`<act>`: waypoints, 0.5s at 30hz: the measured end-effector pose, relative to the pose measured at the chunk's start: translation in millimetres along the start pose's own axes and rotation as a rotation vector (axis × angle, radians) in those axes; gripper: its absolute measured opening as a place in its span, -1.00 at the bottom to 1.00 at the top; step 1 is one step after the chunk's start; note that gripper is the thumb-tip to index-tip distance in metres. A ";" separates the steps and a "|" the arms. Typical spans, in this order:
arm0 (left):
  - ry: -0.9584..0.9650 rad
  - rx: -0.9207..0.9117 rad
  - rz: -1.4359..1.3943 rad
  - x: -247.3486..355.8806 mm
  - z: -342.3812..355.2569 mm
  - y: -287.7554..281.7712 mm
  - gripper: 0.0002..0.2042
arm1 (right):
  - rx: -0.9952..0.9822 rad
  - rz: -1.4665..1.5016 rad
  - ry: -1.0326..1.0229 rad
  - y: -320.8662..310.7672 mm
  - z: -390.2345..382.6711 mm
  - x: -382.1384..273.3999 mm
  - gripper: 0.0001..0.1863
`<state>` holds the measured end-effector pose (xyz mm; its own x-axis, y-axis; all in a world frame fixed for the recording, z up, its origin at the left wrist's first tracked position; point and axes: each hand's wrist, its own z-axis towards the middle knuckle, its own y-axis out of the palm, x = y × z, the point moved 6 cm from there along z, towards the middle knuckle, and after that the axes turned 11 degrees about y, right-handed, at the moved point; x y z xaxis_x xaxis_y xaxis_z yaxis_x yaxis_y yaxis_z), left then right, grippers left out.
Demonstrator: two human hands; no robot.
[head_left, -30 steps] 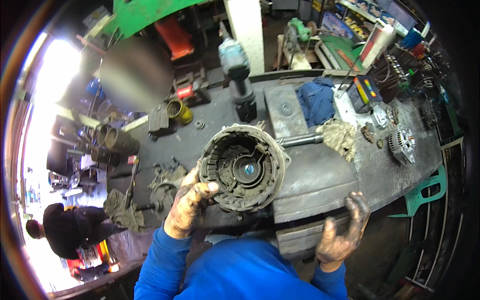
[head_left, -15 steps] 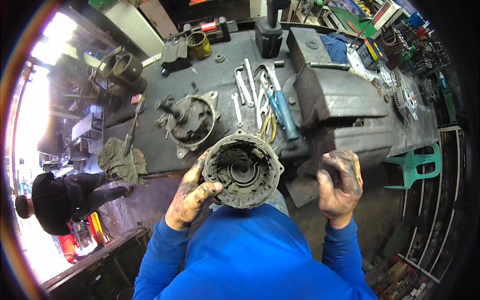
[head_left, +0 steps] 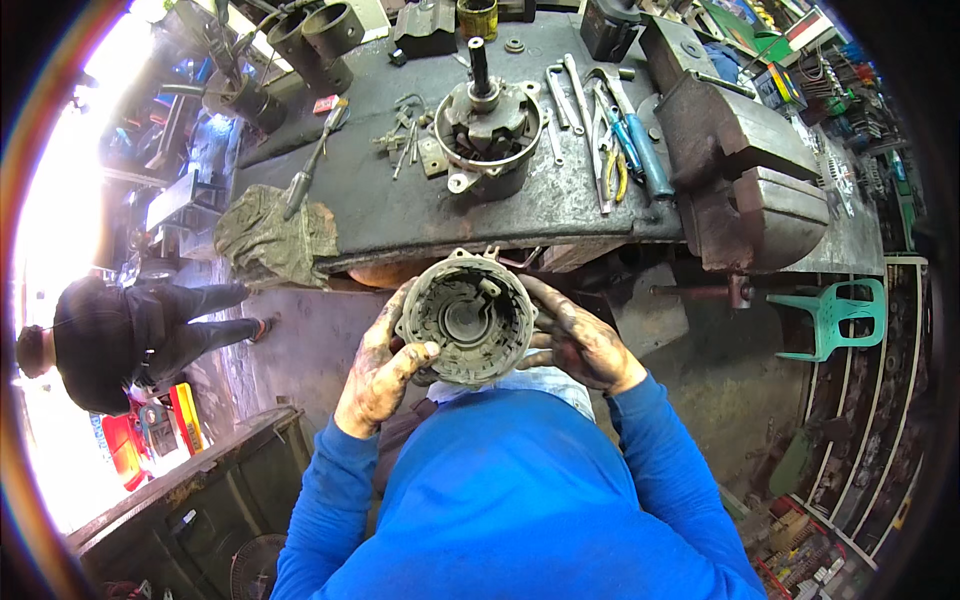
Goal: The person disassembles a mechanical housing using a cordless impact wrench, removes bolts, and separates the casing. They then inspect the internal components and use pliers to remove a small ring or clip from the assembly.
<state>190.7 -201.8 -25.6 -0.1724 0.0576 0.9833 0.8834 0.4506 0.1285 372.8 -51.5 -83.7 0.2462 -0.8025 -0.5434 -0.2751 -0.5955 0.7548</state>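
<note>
Round metal housing (head_left: 467,318) between both hands (head_left: 379,380), gripped by left.

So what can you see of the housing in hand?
The housing looks like grimy grey metal: a hollow cup with lugs around its rim, a ridged inner wall and a circular form at its bottom. Its open end faces the camera. It is held off the bench, the left hand gripping its side; the right hand at its other side, contact unclear.
</note>
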 end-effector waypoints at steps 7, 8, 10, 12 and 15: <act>0.002 0.150 0.123 -9.9 -9.7 -11.1 -0.14 | -0.071 0.106 0.062 -10.6 37.2 13.6 -0.08; 0.005 0.166 0.170 -9.2 -10.0 -12.3 -0.13 | -0.066 0.099 0.081 -13.1 42.5 13.4 -0.08; 0.008 0.194 0.186 -9.1 -8.3 -14.2 -0.11 | -0.062 0.098 0.111 -18.9 53.3 11.3 -0.07; -0.005 0.209 0.181 -10.3 -4.7 -16.4 -0.11 | -0.095 0.094 0.107 -21.1 61.1 7.4 -0.04; -0.012 0.218 0.139 -11.6 1.0 -20.2 -0.10 | -0.119 0.090 0.079 -20.8 71.4 0.5 0.02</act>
<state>174.5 -210.7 -39.7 -0.0622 0.1427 0.9878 0.7842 0.6192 -0.0401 312.3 -42.1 -125.9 0.2989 -0.8443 -0.4447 -0.1885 -0.5091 0.8398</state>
